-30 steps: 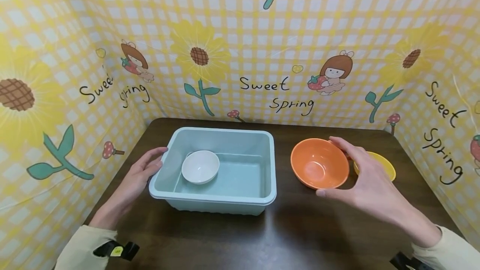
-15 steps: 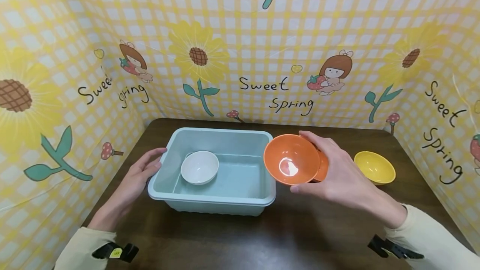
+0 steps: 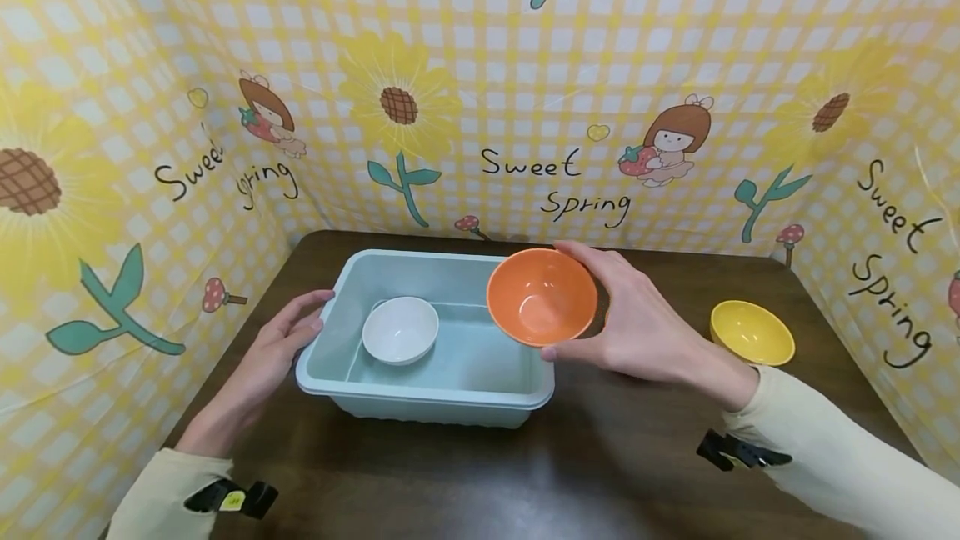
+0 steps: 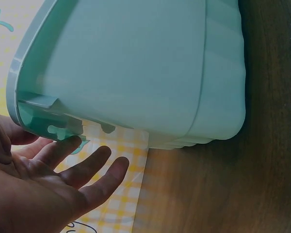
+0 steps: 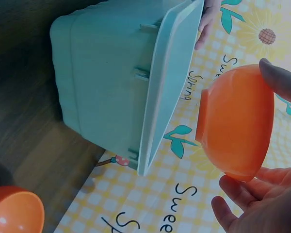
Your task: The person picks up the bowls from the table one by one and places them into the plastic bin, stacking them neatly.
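Note:
A small orange bowl (image 3: 542, 298) is held by its rim in my right hand (image 3: 637, 323), thumb on the near side and fingers on the far side. It hangs over the right end of a pale blue plastic tub (image 3: 427, 402). Inside the tub, to the left, sits a white bowl (image 3: 401, 332). My left hand (image 3: 273, 348) touches the tub's left rim; the left wrist view shows its fingers (image 4: 104, 182) loosely spread beside the outer wall. Low in the right wrist view, a second orange bowl (image 5: 14, 211) stands on the table, mostly hidden by my right hand in the head view.
A yellow bowl (image 3: 752, 333) stands on the dark wooden table (image 3: 450, 482) at the far right. Yellow checked cloth (image 3: 510, 90) with sunflowers and lettering rises along the back and both sides.
My right hand has taken hold of an orange bowl, lifted it and carried it left over the tub's right end. The left hand, tub and white bowl have stayed in place.

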A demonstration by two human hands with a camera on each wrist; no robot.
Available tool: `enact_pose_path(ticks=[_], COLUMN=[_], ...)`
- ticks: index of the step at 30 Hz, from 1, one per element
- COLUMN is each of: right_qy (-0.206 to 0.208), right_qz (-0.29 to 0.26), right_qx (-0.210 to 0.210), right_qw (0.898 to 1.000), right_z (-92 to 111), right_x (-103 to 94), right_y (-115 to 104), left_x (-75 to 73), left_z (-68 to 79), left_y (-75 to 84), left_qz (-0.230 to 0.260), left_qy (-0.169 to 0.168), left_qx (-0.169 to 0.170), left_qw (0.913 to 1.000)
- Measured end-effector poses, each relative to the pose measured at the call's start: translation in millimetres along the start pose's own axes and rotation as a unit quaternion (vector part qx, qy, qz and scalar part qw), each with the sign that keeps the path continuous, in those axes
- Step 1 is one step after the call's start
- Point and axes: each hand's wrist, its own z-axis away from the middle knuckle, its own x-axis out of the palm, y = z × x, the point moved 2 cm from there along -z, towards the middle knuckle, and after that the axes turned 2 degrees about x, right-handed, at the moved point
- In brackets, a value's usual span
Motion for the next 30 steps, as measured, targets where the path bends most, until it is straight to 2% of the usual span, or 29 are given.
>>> enact_pose_path(ticks=[15,25,30], right_qy=[-0.04,-0.066,-0.086], right_qz=[-0.024,-0.049,-0.048], right_qx=[-0.023,-0.061,-0.054], right_qw=[0.999,0.995,0.994], right_z=[-38.9,-65.1,-75.6], right_x=[11.9,33.3,44.4], right_y=[-22.4,-35.4,-38.0], left_x=[0.4,-0.6,-1.1], left_z=[-1.7,-0.9,-0.4], left_y=[-0.5,-1.0,-0.4], left_qz=[-0.003,0.0,0.002], left_qy=[0.002,-0.001,-0.003], left_qx=[0.003,0.003,0.002], left_qw=[1.0,1.0,1.0])
